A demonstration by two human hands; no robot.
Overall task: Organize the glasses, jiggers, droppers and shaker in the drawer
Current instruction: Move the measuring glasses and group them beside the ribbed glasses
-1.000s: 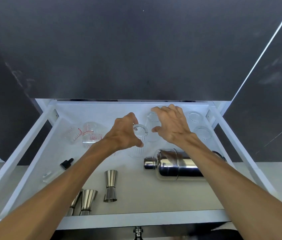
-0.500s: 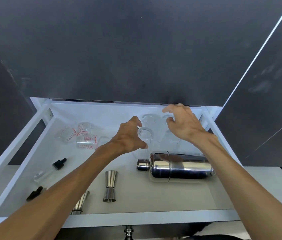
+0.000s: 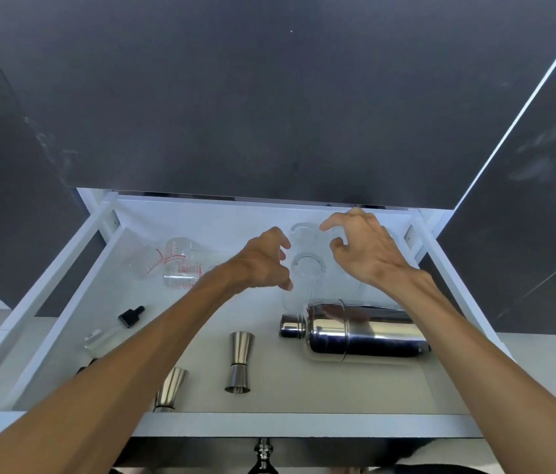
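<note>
I have both hands over the back of the open drawer (image 3: 304, 424), and neither is gripping anything now. My left hand (image 3: 263, 265) hangs with its fingers curled and spread, thumb just beside the near rim of a ribbed clear glass (image 3: 305, 268). A second ago that hand was wrapped around this glass, so I have let it go and it now stands upright between my two hands. My right hand (image 3: 363, 251) is also apart, fingers hooked in the air; it has shifted toward the far right corner, and it hides the other glasses I could see there earlier. A second glass (image 3: 302, 230) stands just beyond the one I released.

To the left of my left hand lie the measuring glasses (image 3: 177, 265) with red markings, tipped and bunched together. Nearer me than both hands, the shaker (image 3: 355, 331) lies on its side; one jigger (image 3: 239, 362) stands upright beside it, and another jigger (image 3: 170, 388) is partly under my left forearm. A dropper (image 3: 129, 316) lies on the left side, well apart from the glasses.

I judge the tall glasses are now grouped at the back right, so the measuring glasses, droppers and jiggers are what remains to sort.
</note>
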